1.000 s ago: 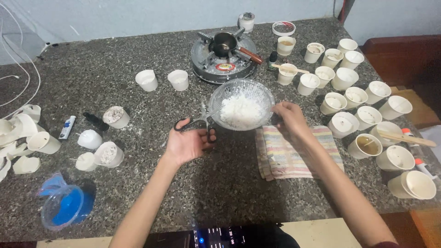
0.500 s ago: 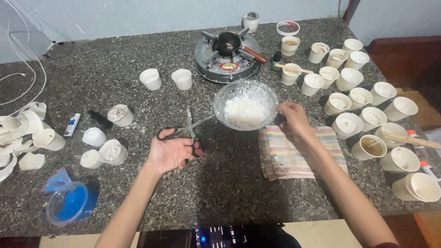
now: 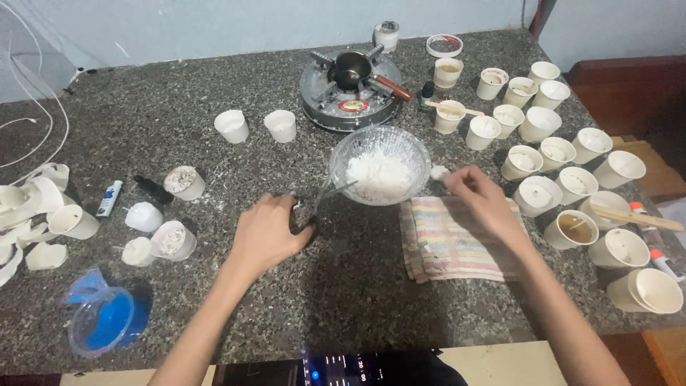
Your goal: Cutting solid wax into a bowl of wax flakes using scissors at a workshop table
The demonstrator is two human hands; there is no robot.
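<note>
Left hand [image 3: 268, 236] lay curled, palm down, over the handles of the scissors [image 3: 318, 207], whose blades pointed toward one o'clock onto the rim of the bowl [image 3: 380, 166]. Right hand [image 3: 482, 200] pinched a small white lump [image 3: 438, 172] between its fingertips, just off the bowl's rim at three o'clock. The bowl, holding white flakes, stood mid-desk [image 3: 143, 93], with the stove [image 3: 351, 89] at twelve o'clock and the striped cloth [image 3: 443, 246] at five o'clock. By my judgement the step was cutting wax into the bowl; the next move called for bringing lump and blades together over it. Cups [image 3: 557, 154] crowded the desk at three o'clock.
</note>
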